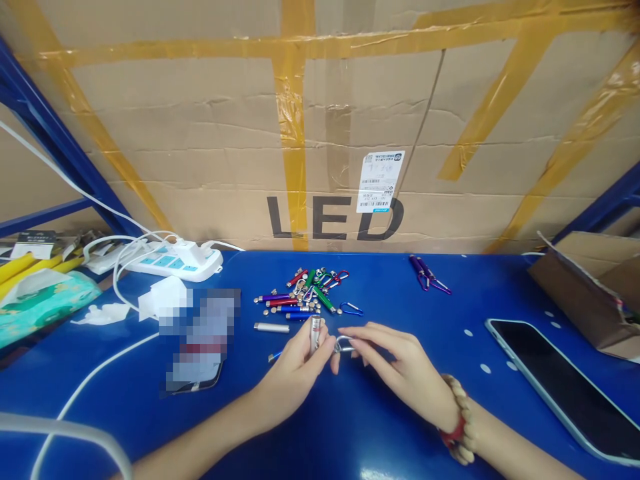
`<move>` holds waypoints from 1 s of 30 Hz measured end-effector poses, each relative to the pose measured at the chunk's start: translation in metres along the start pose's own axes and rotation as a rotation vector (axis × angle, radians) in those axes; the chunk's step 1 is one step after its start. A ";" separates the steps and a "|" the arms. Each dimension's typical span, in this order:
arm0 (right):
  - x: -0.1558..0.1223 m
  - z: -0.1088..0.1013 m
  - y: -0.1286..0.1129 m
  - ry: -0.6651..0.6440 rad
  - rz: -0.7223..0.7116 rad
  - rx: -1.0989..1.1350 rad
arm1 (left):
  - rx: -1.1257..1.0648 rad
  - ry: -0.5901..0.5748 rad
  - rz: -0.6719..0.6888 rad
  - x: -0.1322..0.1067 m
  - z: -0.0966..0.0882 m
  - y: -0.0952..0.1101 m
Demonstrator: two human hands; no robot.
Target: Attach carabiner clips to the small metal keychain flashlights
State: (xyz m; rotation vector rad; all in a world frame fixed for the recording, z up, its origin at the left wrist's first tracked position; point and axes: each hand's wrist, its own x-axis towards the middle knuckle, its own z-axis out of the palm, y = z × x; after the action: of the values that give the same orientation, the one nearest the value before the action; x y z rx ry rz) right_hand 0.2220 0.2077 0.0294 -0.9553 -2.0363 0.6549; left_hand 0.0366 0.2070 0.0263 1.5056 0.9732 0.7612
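Note:
My left hand [295, 363] is closed around a small silver cylinder [315, 333], which looks like a mini flashlight held upright. Between my two hands is a silver carabiner [344, 344]; my right hand [400, 360] pinches it by thumb and fingertips, and the left fingers touch its other end. Just beyond them lies a pile of coloured metal tubes [283, 303] in red, purple, blue and green, mixed with small round pieces and carabiners. A blue carabiner [352, 309] rests at the pile's right edge. Another silver tube [271, 327] lies in front of the pile.
A phone [560, 387] lies at the right, near an open cardboard box [585, 293]. Two purple tubes with carabiners [427, 273] lie at the back. On the left are a power strip [175, 261], white cables and a blurred phone-like object [205, 340]. A large LED carton [225, 153] stands behind.

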 end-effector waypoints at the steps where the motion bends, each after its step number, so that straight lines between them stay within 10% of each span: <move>1: 0.000 0.000 -0.001 0.005 0.020 0.015 | 0.010 0.006 -0.009 0.000 0.000 0.000; 30: -0.004 0.000 0.000 -0.295 -0.184 -0.337 | 0.310 0.022 0.101 -0.002 0.000 0.005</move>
State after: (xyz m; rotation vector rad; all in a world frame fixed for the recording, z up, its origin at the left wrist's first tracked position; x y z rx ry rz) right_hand 0.2237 0.2048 0.0277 -0.8809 -2.5192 0.3759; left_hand 0.0367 0.2054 0.0315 1.8294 1.0744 0.7232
